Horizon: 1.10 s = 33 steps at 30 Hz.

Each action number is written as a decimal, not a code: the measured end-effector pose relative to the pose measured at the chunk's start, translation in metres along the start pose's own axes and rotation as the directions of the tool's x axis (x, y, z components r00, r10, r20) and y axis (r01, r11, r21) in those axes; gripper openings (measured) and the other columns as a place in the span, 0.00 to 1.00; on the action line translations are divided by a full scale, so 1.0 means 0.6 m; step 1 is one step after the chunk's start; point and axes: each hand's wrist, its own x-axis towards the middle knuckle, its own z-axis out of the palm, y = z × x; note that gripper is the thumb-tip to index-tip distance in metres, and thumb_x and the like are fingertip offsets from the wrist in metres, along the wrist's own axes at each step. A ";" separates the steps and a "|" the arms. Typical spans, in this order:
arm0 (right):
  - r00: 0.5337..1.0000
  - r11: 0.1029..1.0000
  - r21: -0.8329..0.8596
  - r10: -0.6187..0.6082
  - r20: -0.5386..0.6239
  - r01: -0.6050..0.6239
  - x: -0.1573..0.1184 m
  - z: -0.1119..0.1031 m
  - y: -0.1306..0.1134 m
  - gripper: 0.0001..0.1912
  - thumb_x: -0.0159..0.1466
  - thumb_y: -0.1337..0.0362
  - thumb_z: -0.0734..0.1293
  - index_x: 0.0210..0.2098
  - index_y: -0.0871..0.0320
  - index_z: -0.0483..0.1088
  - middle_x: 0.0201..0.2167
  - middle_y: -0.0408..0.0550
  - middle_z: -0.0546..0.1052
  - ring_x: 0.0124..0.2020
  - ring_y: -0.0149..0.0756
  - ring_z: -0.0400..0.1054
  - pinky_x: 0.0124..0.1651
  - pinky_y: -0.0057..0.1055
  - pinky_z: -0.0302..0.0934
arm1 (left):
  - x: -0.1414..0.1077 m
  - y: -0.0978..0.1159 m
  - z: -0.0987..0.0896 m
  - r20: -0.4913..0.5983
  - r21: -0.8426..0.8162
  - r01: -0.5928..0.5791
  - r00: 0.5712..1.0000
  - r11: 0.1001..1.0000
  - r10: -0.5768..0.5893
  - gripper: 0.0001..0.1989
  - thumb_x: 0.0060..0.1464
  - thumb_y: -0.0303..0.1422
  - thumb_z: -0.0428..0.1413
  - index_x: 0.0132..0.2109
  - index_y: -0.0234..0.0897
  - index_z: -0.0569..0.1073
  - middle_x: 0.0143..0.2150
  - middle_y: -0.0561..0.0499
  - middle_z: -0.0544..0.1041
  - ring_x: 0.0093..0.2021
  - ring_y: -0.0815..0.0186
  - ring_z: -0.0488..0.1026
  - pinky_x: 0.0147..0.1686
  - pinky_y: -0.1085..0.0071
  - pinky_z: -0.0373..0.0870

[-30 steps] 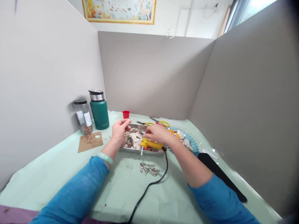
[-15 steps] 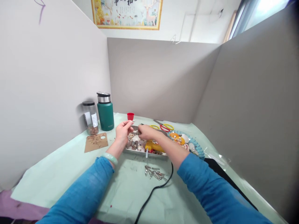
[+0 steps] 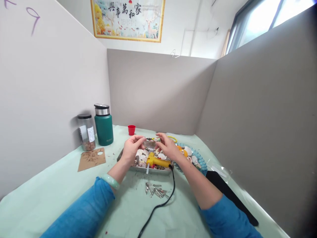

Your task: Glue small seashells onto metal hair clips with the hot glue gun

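Near: blue sleeves cut off at the bottom edge; black rubbery-looking cord (image 3: 158,207) curving up, its near end out of frame. Loose pile of shiny slim metal clips (image 3: 156,190) on the counter (image 3: 123,211), covered in creased pale green sheeting. Just beyond — metal tray (image 3: 159,171), low straight walls, full of ridged and spiral shells (image 3: 141,154); smooth yellow glue gun (image 3: 158,161) lies over them, translucent nozzle past the near rim. Left hand (image 3: 131,149) above the tray's left part, thumb and forefinger pinched; any held item too small to tell. Right hand (image 3: 168,147) over the far right part, fingers curled, part open; small pale bit by its fingertips, grip unclear. Right: scalloped blue plate (image 3: 203,162), shells on it, left side partly behind the arm. Left: flat brown card (image 3: 91,160), clear jar (image 3: 86,133), matte green bottle (image 3: 104,129). Far: red cup (image 3: 131,130); yellow-handled scissors (image 3: 173,139) — mostly hidden.
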 end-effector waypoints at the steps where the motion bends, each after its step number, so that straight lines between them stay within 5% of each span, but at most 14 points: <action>1: 1.000 1.000 -0.003 -0.008 -0.007 0.008 -0.001 0.001 -0.002 0.16 0.61 0.65 0.61 0.49 0.56 0.61 0.26 0.41 0.74 0.24 0.31 0.69 0.31 0.30 0.62 | 0.000 0.000 0.000 0.001 0.010 -0.013 1.000 1.000 0.013 0.16 0.41 0.36 0.64 0.35 0.31 0.72 0.25 0.53 0.74 0.19 0.75 0.66 0.21 0.77 0.64; 8: 0.991 0.976 -0.171 -0.135 -0.002 0.133 -0.009 0.007 -0.027 0.08 0.60 0.64 0.63 0.39 0.56 0.69 0.28 0.44 0.74 0.28 0.33 0.68 0.33 0.30 0.60 | -0.001 0.002 0.002 -0.027 0.068 -0.091 0.995 0.994 0.093 0.13 0.42 0.35 0.64 0.34 0.32 0.72 0.21 0.55 0.72 0.19 0.75 0.66 0.23 0.77 0.64; 13: 0.988 0.998 0.036 -0.052 -0.147 0.058 -0.010 0.018 -0.025 0.10 0.57 0.63 0.65 0.39 0.56 0.66 0.28 0.43 0.73 0.28 0.33 0.69 0.33 0.30 0.62 | -0.011 0.008 0.012 -0.052 0.122 -0.134 0.989 0.983 0.141 0.12 0.42 0.35 0.63 0.33 0.33 0.72 0.23 0.55 0.73 0.18 0.74 0.66 0.22 0.76 0.64; 22: 0.984 0.956 0.293 0.037 -0.173 0.015 -0.009 0.025 -0.024 0.12 0.55 0.63 0.66 0.39 0.56 0.66 0.26 0.41 0.72 0.25 0.31 0.68 0.30 0.29 0.64 | -0.019 0.004 0.015 -0.004 0.242 -0.232 0.971 0.942 0.240 0.09 0.47 0.35 0.60 0.34 0.34 0.73 0.19 0.56 0.70 0.19 0.73 0.66 0.21 0.76 0.64; 33: 0.960 0.994 -0.010 -0.106 -0.258 0.107 -0.024 0.032 -0.054 0.07 0.57 0.62 0.66 0.35 0.57 0.67 0.30 0.44 0.73 0.27 0.31 0.66 0.31 0.28 0.62 | -0.026 -0.001 0.012 0.039 0.402 -0.343 0.933 0.849 0.358 0.07 0.48 0.36 0.59 0.34 0.37 0.75 0.22 0.54 0.73 0.20 0.71 0.68 0.23 0.75 0.65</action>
